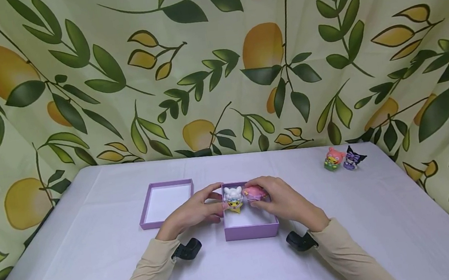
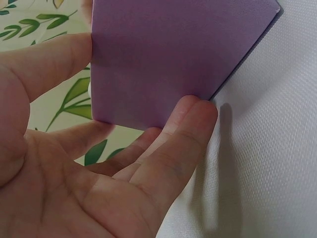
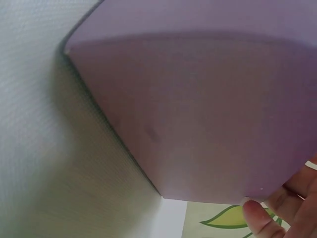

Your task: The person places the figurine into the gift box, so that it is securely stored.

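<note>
An open purple box with a white inside stands at the middle of the table. My left hand holds its left side; in the left wrist view the thumb lies at the rim and the fingertips touch the outer wall. Inside the box, at the back left, is a small figurine with a white hood and yellow face, close to my left thumb. My right hand grips a pink figurine at the box's back right, partly hidden by the fingers.
A shallow purple box lid, white inside, lies to the left of the box. Toward the back right of the white-covered table stand a pink and green figurine and a black and purple one. A leaf-patterned curtain hangs behind.
</note>
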Motion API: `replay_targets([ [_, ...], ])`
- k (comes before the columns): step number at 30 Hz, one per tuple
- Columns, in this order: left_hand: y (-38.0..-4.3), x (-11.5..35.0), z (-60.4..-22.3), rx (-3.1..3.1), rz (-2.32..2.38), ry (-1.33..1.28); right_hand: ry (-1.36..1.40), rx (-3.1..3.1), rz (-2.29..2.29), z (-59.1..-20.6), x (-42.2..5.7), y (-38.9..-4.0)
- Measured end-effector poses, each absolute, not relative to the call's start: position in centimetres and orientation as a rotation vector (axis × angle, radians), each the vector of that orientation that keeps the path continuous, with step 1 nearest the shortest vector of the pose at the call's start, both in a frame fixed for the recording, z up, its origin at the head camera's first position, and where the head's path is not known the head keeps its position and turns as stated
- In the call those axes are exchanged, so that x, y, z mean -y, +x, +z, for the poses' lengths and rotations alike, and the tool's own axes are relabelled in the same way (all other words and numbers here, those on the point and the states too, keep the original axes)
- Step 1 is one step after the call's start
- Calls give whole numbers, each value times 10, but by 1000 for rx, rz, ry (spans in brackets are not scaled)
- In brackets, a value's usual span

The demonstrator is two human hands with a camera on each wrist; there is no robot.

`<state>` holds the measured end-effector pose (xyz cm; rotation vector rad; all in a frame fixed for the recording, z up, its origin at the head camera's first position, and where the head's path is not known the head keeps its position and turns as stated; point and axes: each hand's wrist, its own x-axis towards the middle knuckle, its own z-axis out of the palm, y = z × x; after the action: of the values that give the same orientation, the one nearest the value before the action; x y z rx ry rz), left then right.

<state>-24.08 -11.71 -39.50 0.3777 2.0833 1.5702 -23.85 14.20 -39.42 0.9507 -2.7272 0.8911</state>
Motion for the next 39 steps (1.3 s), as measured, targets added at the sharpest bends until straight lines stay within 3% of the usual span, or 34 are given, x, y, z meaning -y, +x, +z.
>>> replay_targets([
  [39,-239,117,-393,-2080,1573,367,903,2769,831,-392,-139,-237],
])
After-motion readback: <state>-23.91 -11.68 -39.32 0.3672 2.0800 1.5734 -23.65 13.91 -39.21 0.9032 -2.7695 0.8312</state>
